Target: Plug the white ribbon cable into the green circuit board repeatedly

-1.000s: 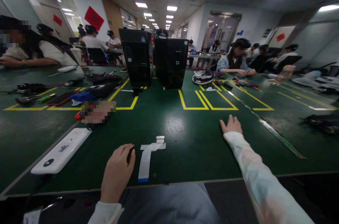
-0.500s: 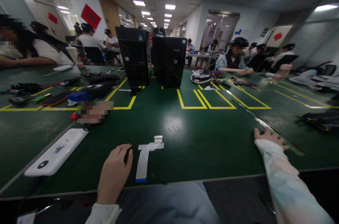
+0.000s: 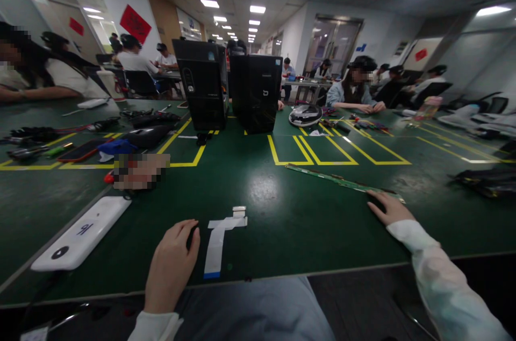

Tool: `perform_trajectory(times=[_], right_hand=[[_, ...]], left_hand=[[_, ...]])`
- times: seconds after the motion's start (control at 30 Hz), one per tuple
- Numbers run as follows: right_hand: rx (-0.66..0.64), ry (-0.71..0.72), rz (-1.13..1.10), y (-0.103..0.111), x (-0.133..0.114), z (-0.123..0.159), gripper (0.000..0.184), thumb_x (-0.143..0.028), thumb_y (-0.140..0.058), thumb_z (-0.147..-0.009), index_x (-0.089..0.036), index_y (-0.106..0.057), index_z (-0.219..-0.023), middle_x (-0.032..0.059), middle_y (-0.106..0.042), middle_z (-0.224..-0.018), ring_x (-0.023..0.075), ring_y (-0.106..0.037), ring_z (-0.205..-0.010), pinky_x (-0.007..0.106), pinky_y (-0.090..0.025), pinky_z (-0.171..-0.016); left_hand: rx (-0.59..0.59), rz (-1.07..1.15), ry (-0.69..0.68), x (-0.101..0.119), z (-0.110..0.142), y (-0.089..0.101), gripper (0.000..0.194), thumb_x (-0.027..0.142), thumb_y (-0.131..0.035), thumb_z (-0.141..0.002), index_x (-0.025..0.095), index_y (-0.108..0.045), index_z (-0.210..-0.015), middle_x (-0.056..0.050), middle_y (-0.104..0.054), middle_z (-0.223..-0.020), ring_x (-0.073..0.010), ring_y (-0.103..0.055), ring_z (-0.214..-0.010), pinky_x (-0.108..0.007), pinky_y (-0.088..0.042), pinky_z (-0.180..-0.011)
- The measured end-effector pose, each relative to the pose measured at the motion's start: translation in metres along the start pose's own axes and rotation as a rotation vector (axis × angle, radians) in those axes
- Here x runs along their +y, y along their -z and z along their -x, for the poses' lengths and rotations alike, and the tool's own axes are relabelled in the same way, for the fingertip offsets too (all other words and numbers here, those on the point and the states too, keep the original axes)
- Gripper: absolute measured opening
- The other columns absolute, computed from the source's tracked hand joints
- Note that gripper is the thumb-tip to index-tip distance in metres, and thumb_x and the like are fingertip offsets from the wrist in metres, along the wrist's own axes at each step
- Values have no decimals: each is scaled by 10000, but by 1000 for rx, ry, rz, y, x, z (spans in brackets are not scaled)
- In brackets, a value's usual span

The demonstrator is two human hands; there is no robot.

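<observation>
A long, narrow green circuit board strip point(image 3: 342, 182) lies slanted across the right middle of the green table. At its right end is my right hand point(image 3: 389, 207), palm down, with the fingers stretched out along the strip's near edge and the thumb apart. A white flat ribbon cable point(image 3: 215, 244) with a blue end and a small connector lies in front of me, bent at an angle. Just left of the cable rests my left hand point(image 3: 172, 260), fingers loosely curved, thumb apart, nothing in it.
A white power bank-like device point(image 3: 83, 233) lies at left. Two black computer towers point(image 3: 256, 93) stand at the back. Several cables and tools point(image 3: 36, 136) lie on the far left, and a coiled cable point(image 3: 305, 115) beyond the yellow tape lines. People sit around the table.
The circuit board strip has turned to lie flatter across the table, its far end swinging left and nearer. My right hand has moved slightly left with it. My left hand stays put.
</observation>
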State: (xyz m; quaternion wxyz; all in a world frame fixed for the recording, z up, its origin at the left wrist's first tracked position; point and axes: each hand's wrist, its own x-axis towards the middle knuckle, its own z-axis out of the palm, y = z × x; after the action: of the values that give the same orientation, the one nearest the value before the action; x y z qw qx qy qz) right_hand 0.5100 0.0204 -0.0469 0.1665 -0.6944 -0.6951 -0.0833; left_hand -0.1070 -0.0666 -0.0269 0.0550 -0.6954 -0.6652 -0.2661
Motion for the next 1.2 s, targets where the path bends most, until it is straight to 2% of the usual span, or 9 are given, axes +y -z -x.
perform_trajectory(times=[0.27,0.43,0.6,0.83,1.0,1.2], right_hand=[[-51,272,-101,2,-65,-9,516,-417,-409,-868,-142,-572,-1272,132,-586,-1294,263,-512,-1230,470,-401,-1055],[-63,426,-204,-7,-123,-22,482,-383,-433,-875,-179,-566,-1291,112,-564,-1327,254,-492,-1250,488,-384,-1066],[-60,623,-290,-16,-187,-31,491,-367,-452,-877,-154,-549,-1308,134,-555,-1330,274,-490,-1238,512,-390,-1044],[-58,760,-339,-22,-263,-21,483,-338,-502,-856,-154,-548,-1300,119,-541,-1342,270,-456,-1234,490,-376,-1050],[-61,778,-361,-23,-293,-12,471,-335,-505,-859,-157,-550,-1293,104,-528,-1354,269,-438,-1233,477,-360,-1060],[-82,735,-312,-19,-307,-7,449,-334,-514,-857,-175,-562,-1274,95,-541,-1338,271,-451,-1187,484,-372,-1025]], left_hand=[[2,-27,-23,-3,0,-2,402,394,-352,-940,131,-603,-1111,-134,-626,-1120,-261,-589,-1035,-405,-467,-915],[5,-26,-32,-3,0,-2,407,391,-348,-939,125,-611,-1100,-138,-630,-1111,-265,-590,-1032,-407,-470,-913],[-1,-33,-24,-1,0,-1,411,389,-351,-941,120,-614,-1106,-136,-635,-1106,-262,-592,-1030,-409,-474,-913],[-2,-33,-22,0,0,-1,388,381,-351,-943,141,-602,-1115,-127,-624,-1119,-261,-578,-1044,-407,-464,-926],[1,-16,-24,0,0,0,379,381,-357,-937,146,-608,-1098,-126,-628,-1104,-260,-583,-1037,-401,-461,-932],[17,-4,-28,-1,0,-2,369,379,-359,-937,153,-607,-1090,-123,-631,-1093,-258,-587,-1019,-407,-463,-925]])
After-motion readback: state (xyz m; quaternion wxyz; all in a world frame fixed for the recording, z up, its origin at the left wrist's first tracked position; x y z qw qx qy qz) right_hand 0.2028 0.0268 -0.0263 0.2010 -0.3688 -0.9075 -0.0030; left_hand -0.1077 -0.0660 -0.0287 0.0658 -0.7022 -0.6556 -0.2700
